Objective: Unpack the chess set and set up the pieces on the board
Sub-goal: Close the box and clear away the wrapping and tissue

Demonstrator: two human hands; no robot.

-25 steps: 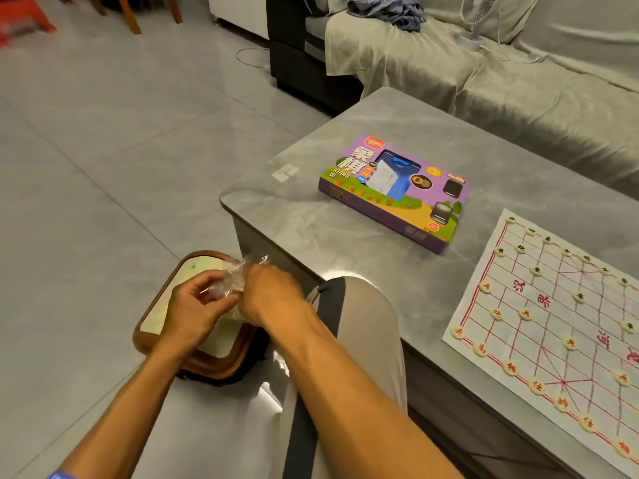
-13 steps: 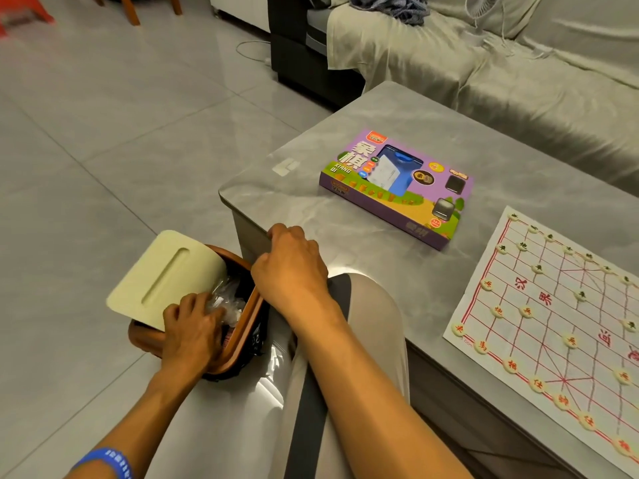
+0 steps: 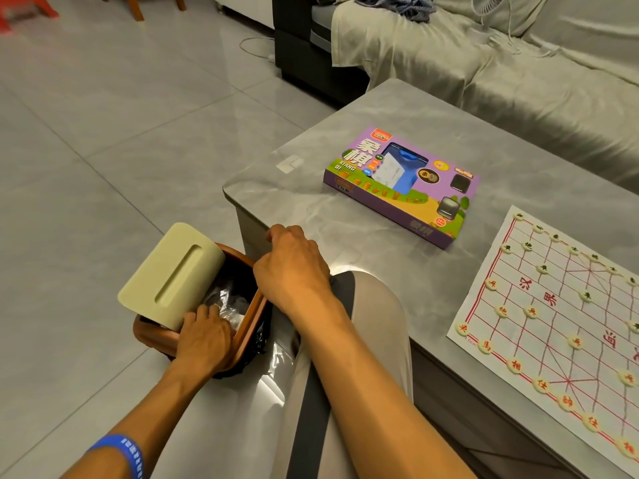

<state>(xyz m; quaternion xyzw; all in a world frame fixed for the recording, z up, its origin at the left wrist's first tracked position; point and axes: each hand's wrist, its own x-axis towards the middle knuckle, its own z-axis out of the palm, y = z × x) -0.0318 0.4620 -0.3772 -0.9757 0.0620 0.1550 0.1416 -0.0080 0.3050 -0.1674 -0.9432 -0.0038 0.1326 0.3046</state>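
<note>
I read this as clean-up after the unpacking: my left hand (image 3: 204,335) is down in the mouth of the brown bin (image 3: 254,312) on the floor, fingers on the crumpled clear wrapper (image 3: 224,300) under the tilted cream lid (image 3: 173,274); whether it pinches the wrapper or only presses it, I cannot tell. My right hand (image 3: 292,267) hangs loosely curled at the table's near-left corner, holding nothing. The board (image 3: 560,316) lies at the table's right edge with pieces (image 3: 529,311) standing on it; the box (image 3: 403,186) sits mid-table. Next I would let go and bring both hands to the board.
</note>
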